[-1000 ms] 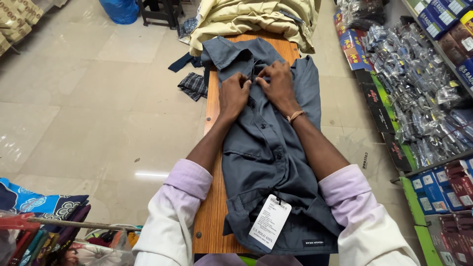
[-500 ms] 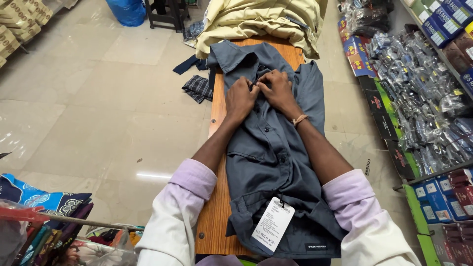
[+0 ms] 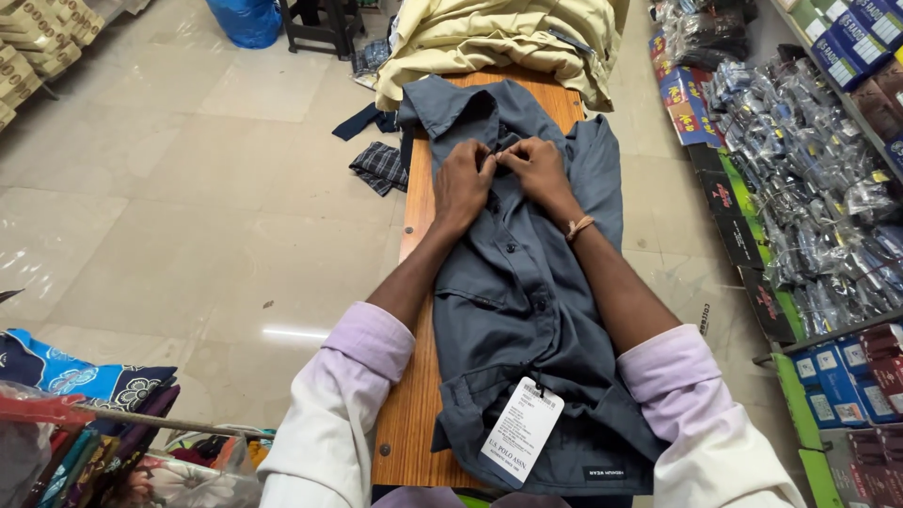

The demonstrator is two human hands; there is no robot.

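**Both hands working at a grey shirt's placket**

While the head camera is looking down, the left hand and right hand are meeting fingertip to fingertip — both curled closed, pinching the front edge of the grey shirt just below its collar. That shirt is lying flat under both forearms along the narrow wooden table. Nearest the person, behind the wrists, a white tag is resting on the hem. Beyond the fingertips a beige garment is lying heaped; right of the right hand, shelves of packets are standing.
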